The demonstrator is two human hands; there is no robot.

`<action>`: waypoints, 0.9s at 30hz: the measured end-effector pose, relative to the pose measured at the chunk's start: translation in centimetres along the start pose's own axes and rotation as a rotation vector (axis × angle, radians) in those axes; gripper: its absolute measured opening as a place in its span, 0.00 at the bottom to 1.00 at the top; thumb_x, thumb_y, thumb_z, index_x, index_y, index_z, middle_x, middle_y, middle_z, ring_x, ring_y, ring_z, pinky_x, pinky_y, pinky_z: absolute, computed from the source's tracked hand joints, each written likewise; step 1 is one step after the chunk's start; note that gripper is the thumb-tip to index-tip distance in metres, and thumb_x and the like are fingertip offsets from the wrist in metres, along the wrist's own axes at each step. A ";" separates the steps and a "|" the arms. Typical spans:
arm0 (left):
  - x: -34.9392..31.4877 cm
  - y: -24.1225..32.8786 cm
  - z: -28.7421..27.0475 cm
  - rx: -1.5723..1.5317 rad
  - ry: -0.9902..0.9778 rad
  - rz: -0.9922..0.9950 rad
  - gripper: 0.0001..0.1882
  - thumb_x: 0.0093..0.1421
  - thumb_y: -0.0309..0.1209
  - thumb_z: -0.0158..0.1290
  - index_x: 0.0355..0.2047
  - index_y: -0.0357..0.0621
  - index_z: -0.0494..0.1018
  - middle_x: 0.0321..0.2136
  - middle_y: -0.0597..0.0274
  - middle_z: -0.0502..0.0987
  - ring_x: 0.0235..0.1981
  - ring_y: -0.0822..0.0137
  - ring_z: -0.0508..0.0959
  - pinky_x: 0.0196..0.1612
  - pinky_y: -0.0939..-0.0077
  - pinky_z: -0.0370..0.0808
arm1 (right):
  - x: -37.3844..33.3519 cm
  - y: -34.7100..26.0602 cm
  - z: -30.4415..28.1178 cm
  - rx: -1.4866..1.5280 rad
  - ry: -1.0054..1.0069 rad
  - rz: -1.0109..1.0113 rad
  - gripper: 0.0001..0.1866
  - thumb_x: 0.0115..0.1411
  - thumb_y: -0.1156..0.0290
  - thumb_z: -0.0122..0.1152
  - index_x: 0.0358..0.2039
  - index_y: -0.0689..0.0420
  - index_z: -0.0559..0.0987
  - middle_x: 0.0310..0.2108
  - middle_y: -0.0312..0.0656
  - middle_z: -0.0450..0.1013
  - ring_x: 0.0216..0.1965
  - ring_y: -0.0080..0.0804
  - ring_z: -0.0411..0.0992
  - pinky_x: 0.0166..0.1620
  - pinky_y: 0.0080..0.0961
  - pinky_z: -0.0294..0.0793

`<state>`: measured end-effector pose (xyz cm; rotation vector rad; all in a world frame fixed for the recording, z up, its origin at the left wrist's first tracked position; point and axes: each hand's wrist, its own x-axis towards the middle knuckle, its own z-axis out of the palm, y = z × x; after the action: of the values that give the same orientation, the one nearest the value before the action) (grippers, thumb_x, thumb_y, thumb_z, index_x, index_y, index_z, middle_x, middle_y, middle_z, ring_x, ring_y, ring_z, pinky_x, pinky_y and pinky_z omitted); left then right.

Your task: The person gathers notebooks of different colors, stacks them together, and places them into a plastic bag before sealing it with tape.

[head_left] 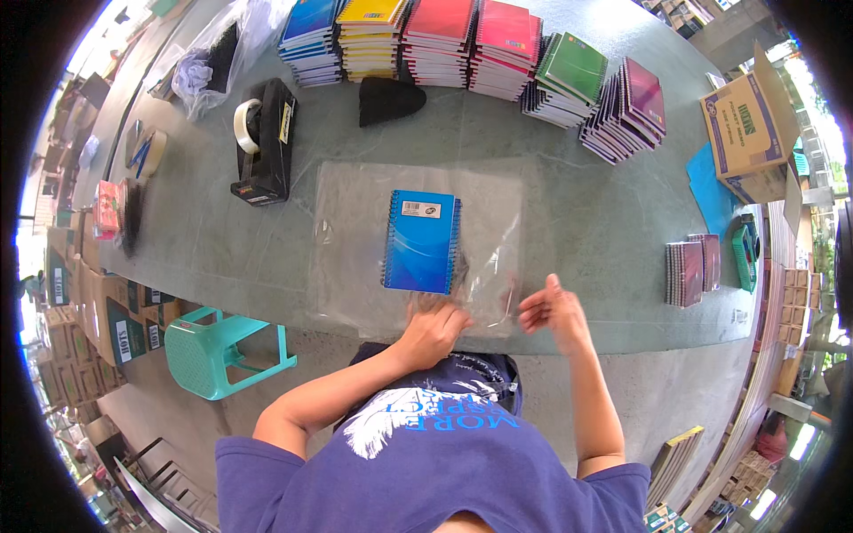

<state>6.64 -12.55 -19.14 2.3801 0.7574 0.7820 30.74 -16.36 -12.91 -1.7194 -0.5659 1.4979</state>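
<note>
A blue spiral notebook (423, 242) lies on clear plastic sheeting (351, 231) in the middle of the grey-green table, a white barcode label near its top. A second wire spiral shows along its right side. Just below the notebook, my left hand (434, 332) rests at the plastic's near edge with its fingers bent and closed; what they pinch, if anything, is hidden. Off the plastic's lower right corner, my right hand (557, 315) is held with thumb and fingers apart, holding nothing. Its fingertips are slightly blurred.
Stacks of blue (309, 40), yellow (370, 40), red, pink, green (569, 75) and maroon notebooks line the far side. A black tape dispenser (267, 147) stands left, a cardboard box (746, 124) right. Small maroon notebooks (684, 274) sit near the right edge. A green stool (227, 351) stands below the table.
</note>
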 end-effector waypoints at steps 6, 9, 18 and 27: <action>0.0 0.8 -2.3 -0.082 -0.061 0.021 0.08 0.51 0.23 0.55 0.33 0.38 0.72 0.28 0.55 0.74 0.29 0.57 0.76 0.29 0.68 0.73 | 4.4 -1.1 4.7 -0.269 -0.091 -0.057 0.24 0.59 0.50 0.51 0.26 0.63 0.75 0.19 0.40 0.73 0.20 0.27 0.73 0.25 0.21 0.73; 1.1 1.5 -4.5 -0.100 -0.176 0.025 0.11 0.51 0.23 0.56 0.37 0.38 0.72 0.30 0.55 0.75 0.29 0.56 0.76 0.30 0.68 0.73 | 4.7 -3.1 5.8 -0.391 -0.044 -0.081 0.17 0.58 0.60 0.55 0.24 0.63 0.74 0.19 0.40 0.73 0.17 0.25 0.72 0.21 0.20 0.72; 10.8 -7.6 -9.1 0.095 0.154 -0.334 0.20 0.56 0.35 0.55 0.46 0.38 0.68 0.44 0.47 0.71 0.47 0.49 0.69 0.51 0.61 0.65 | 2.0 -9.1 10.3 -1.025 -0.110 -0.439 0.13 0.52 0.65 0.56 0.22 0.64 0.75 0.23 0.54 0.73 0.29 0.51 0.73 0.34 0.39 0.71; 7.9 -7.2 -12.8 -0.066 0.258 -0.403 0.11 0.56 0.26 0.51 0.40 0.38 0.71 0.38 0.53 0.73 0.39 0.55 0.74 0.41 0.67 0.72 | 1.8 -5.4 4.8 -0.730 0.030 -0.181 0.11 0.55 0.70 0.58 0.24 0.66 0.76 0.18 0.43 0.74 0.20 0.27 0.73 0.25 0.24 0.72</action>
<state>1.23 1.38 -11.75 1.9927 1.2476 0.9278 27.32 -10.54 -9.86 -2.1395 -1.3341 1.2022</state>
